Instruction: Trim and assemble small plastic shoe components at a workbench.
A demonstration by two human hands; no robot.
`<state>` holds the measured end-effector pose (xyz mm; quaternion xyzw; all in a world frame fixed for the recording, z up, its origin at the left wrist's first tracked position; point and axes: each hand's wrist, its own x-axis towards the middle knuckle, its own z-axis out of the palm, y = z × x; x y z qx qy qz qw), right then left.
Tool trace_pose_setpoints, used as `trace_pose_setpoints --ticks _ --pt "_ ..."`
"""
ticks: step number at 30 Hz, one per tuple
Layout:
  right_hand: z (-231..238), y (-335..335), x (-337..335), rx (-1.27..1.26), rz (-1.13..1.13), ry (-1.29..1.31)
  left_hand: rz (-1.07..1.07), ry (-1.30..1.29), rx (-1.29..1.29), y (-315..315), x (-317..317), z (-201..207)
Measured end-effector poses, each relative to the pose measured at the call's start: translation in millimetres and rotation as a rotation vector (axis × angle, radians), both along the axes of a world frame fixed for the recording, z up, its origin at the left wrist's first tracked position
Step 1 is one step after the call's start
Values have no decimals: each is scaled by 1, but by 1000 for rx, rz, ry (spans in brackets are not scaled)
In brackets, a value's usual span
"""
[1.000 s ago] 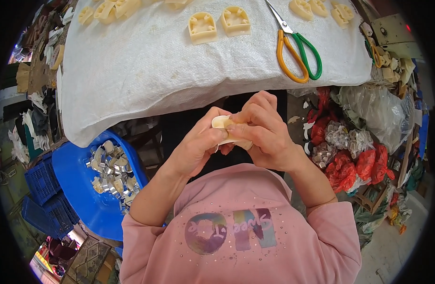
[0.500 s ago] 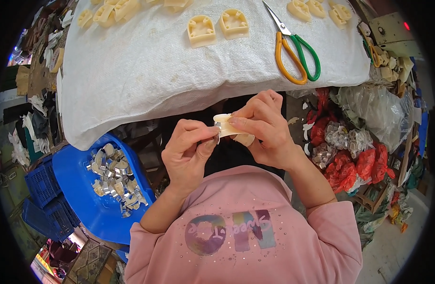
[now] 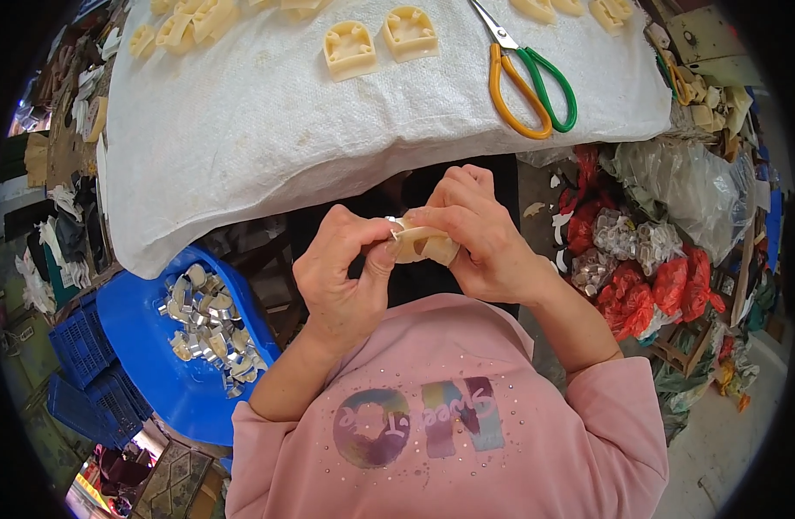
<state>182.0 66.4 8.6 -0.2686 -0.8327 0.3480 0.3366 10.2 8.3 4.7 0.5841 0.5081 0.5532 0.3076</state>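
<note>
"Cream-coloured, curved, plastic-looking piece [image 3: 406,248] — where is it?"

"It is up in both hands, between the near edge of the white cloth-covered desk [image 3: 268,156] and the pink printed shirt [image 3: 389,346]."

"How is the grip on the right?"

"The right hand [image 3: 484,233] is closed around the piece's right side, with the fingers curled over it."

"And the left grip?"

"The left hand [image 3: 341,268] has its thumb and pointing finger pinched on the left end. A small shiny silver bit [image 3: 395,223] shows there too. I can't tell if those fingers hold it as well — it's too small."

"What sits on the desk?"

"Two hollow, arch-shaped cream blocks [image 3: 350,52] sit side by side, not touching. To their right lie big metal scissors [image 3: 525,57] with one orange handle and one green handle."

"What else?"

"A blue plastic tub [image 3: 151,381] is down on the left, with silver and cream bits [image 3: 211,324] heaped inside. Red plastic bags [image 3: 670,284] are down on the right."
</note>
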Motion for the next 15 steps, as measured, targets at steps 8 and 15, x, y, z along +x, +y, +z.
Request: trace_pose_setpoints --ticks 8,15 --pt "2 -3 1 -24 45 -52 -32 214 114 6 3 8" --pt "2 1 0 -15 73 -65 -42 58 38 1 5 6"
